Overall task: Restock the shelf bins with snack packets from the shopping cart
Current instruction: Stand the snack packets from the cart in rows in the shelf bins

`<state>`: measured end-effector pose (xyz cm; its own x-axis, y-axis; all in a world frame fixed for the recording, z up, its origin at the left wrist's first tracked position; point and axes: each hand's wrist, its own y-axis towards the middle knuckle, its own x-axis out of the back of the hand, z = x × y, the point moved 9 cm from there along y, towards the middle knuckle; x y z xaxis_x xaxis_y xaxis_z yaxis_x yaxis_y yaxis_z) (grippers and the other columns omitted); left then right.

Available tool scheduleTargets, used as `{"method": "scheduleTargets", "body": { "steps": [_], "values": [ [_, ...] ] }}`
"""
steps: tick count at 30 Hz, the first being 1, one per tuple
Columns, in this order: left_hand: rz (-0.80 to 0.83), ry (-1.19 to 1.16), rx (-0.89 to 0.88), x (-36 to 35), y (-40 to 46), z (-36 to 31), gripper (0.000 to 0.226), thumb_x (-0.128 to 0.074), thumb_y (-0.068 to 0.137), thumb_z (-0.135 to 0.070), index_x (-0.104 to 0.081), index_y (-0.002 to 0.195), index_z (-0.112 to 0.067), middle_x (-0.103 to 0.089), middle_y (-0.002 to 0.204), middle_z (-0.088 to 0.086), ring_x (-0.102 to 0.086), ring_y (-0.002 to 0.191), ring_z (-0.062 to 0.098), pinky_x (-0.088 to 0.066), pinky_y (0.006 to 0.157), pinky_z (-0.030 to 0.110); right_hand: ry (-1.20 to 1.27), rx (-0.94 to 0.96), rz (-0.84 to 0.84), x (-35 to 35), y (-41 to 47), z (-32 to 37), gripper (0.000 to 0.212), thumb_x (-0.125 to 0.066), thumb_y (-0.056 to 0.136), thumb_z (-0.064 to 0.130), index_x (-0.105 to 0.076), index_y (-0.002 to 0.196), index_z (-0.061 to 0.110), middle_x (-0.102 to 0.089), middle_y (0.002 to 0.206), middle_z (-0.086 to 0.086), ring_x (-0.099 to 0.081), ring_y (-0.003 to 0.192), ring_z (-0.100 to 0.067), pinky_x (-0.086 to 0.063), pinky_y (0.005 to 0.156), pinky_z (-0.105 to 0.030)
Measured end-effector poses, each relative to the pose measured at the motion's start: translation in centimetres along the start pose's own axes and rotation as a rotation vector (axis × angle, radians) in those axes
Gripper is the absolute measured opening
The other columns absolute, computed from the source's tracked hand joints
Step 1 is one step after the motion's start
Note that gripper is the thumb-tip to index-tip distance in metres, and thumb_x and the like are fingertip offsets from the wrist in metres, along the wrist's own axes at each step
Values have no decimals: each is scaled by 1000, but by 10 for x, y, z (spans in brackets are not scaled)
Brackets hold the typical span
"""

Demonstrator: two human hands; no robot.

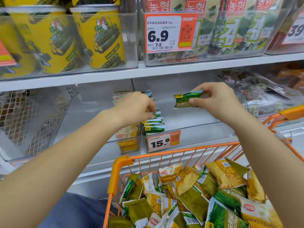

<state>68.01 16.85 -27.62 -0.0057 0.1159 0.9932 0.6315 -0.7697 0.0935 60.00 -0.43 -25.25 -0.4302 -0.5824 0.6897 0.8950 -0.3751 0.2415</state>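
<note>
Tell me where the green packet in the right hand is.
Head view, centre-right: the green packet is pinched by the right hand above the clear bin, right of the stacked green packets.

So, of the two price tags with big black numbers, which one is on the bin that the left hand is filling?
The 15.8 tag, on the lower bin under the left hand. The 6.9 tag hangs on the shelf above.

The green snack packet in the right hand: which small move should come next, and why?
Probably carry the green snack packet left and down into the clear bin's row of green packets. The right hand pinches it above the bin, and the left hand touches that row.
</note>
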Motion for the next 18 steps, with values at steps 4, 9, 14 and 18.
{"method": "scheduleTargets", "body": {
  "steps": [4, 9, 14, 18],
  "values": [
    [272, 246, -166, -41, 26, -20, 25, -72, 80, -44, -73, 97, -26, -70, 95, -7, -61, 96, 19, -47, 78, 30, -223, 5, 264, -34, 19, -5, 12, -77, 79, 23, -69, 87, 19, -66, 79, -3, -60, 78, -19, -45, 70, -28],
    [554, 316, -177, -78, 32, -23, 10, -67, 82, -28, -66, 74, -21, -54, 63, -7, -56, 71, 22, -49, 66, 33, -320, 10, 436, -56, 28, -25, 7, -75, 80, 18, -69, 82, 19, -66, 70, -3, -59, 67, -17, -49, 69, -30],
    [506, 436, -240, -86, 34, -29, 30, -58, 80, -12, -43, 54, -16, -44, 56, 1, -42, 53, 21, -41, 60, 34, -186, -62, 620, -76, 25, -41, 6, -72, 82, 7, -71, 88, 11, -68, 76, -6, -61, 66, -12, -55, 61, -21],
    [489, 424, -211, -85, 38, -26, 31, -60, 82, -16, -44, 55, -16, -45, 58, 1, -41, 52, 19, -46, 63, 35, -72, -160, 727, -93, 18, -50, 13, -65, 87, 2, -72, 98, 5, -69, 80, -9, -62, 60, -5, -54, 60, -14]
  ]
}}
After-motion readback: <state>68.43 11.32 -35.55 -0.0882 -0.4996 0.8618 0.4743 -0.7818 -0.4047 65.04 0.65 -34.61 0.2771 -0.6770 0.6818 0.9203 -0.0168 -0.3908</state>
